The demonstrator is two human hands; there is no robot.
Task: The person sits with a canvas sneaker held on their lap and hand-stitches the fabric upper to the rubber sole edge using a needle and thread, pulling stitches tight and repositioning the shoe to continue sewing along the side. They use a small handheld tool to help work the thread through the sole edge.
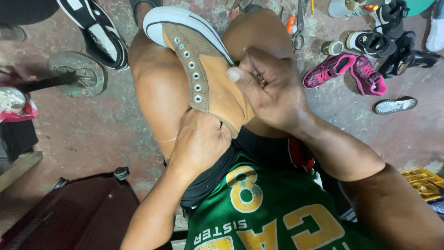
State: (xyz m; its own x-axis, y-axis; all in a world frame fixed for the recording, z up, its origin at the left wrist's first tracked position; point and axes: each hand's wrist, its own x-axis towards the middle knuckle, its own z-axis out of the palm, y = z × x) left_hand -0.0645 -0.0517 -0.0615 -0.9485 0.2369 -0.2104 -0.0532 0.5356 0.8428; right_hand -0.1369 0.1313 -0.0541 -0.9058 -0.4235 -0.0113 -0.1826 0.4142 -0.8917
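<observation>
Your tan high-top sneaker (203,69) lies wedged between your bare knees, its long axis running from the white rubber toe cap at about 11 o'clock down to the open collar at about 5 o'clock, eyelet row facing up.

Your left hand (200,141) sits at the collar end, at 6 o'clock from the shoe, fingers curled shut around the heel and ankle edge.

Your right hand (273,90) is at 3 o'clock from the shoe, closed in a pinch against the side panel just beside the sole edge; it is the nearer hand to that seam.

What the pinch holds is hidden behind your fingers, so you cannot tell whether there is a needle or a thread. A thin pale strand (165,139) crosses your left thigh. The shoe's far side and heel are covered.
</observation>
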